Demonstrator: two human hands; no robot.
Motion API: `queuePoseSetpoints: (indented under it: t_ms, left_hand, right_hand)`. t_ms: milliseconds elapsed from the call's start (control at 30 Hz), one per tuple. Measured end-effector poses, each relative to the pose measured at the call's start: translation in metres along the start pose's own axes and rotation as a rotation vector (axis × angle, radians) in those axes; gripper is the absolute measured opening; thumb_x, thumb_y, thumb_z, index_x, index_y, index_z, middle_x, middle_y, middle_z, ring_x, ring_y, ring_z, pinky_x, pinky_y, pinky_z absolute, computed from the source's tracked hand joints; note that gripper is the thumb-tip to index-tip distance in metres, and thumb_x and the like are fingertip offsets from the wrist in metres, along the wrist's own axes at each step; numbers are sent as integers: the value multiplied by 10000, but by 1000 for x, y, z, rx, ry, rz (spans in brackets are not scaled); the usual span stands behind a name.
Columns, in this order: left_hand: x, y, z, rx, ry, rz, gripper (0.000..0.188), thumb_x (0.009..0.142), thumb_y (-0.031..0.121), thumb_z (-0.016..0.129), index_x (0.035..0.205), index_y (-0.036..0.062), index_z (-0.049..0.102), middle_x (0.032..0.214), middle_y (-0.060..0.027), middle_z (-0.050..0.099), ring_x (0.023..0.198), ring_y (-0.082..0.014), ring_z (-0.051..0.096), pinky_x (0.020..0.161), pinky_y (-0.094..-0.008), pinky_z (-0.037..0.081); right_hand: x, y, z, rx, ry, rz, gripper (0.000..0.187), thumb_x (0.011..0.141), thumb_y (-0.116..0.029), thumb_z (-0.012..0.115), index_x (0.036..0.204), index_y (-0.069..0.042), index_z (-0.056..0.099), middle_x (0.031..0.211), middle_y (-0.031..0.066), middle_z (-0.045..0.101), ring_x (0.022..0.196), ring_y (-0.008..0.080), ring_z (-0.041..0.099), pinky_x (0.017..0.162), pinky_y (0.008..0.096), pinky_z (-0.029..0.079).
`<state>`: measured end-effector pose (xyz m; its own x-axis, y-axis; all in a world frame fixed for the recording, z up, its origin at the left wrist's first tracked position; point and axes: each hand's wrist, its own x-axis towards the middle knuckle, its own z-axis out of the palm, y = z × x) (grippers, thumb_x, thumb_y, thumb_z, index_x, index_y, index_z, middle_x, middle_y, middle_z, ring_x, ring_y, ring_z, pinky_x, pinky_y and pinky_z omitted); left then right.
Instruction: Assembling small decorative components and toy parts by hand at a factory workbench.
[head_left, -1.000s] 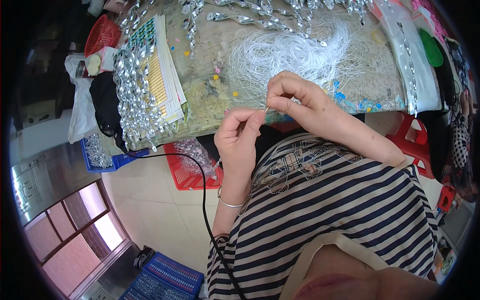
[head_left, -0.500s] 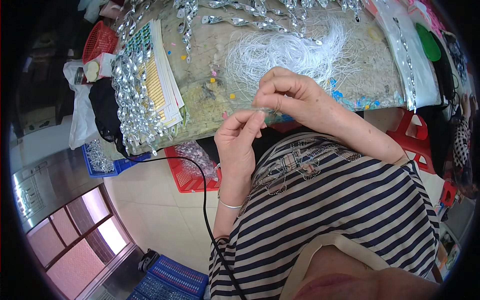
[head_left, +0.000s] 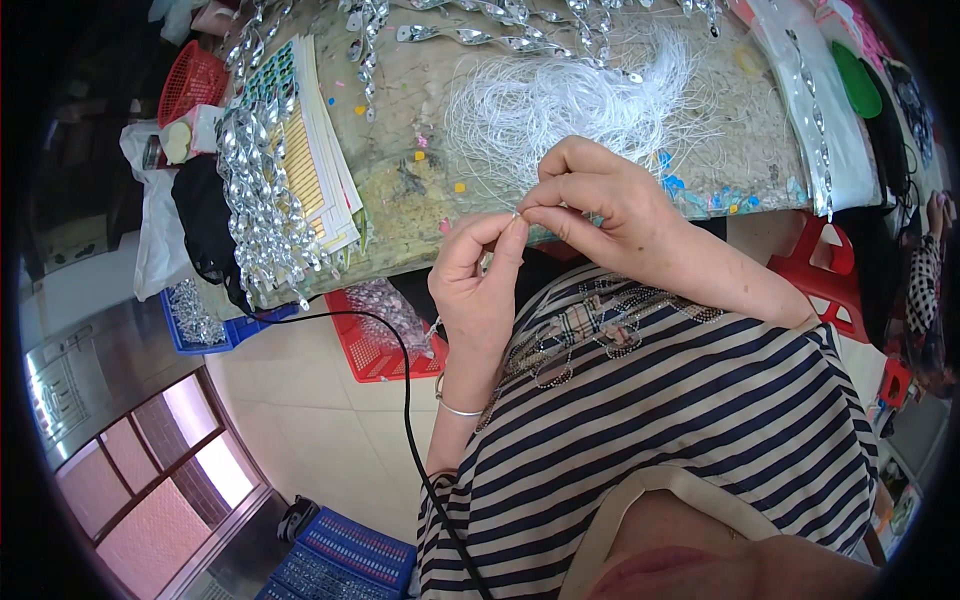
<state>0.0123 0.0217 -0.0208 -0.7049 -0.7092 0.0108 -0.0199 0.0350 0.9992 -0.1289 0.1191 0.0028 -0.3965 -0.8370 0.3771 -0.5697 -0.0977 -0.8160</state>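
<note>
My left hand [head_left: 475,275] and my right hand [head_left: 620,205] meet at the table's near edge, fingertips nearly touching. Both are closed in a pinch on a thin pale thread [head_left: 516,213], of which only a tiny bit shows. A small shiny piece [head_left: 487,261] peeks out between the left thumb and curled fingers; its kind is hidden. Just beyond my hands lies a loose tangle of white thread [head_left: 560,105]. Silver twisted strips [head_left: 490,40] are spread along the far side of the table [head_left: 400,215], and a thick bunch of silver strips [head_left: 262,200] hangs over its left edge.
Paper sheets [head_left: 325,160] and a red basket [head_left: 192,82] sit at left. Below are a blue tray [head_left: 200,335], a red crate [head_left: 375,360] and a black cable [head_left: 410,420]. Clear plastic [head_left: 790,100] and a red stool [head_left: 825,275] are at right.
My right hand has turned slightly, its fingers more spread, and its fingertips now meet the left ones at a point. The left hand has barely shifted.
</note>
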Motion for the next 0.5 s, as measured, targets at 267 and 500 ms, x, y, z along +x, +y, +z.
queuePoseSetpoints:
  t_ms: [267,500]
  left_hand:
    - [-1,-5,0,173,-18,151,118,877,32,601,979,-13,641,868,-12,590,701,-48,505,634,-178,410]
    - [-3,3,4,-213,23,-165,104,865,46,616,941,-19,645,812,-36,633,702,-63,547,643,-188,424]
  right_hand:
    - [3,2,1,-111,-20,-68,115,748,-37,692,857,-22,658,808,77,551,660,192,572,544,279,461]
    - [2,3,9,-212,40,-143,124,710,-30,697,806,-41,620,837,71,545,633,180,573,519,282,463]
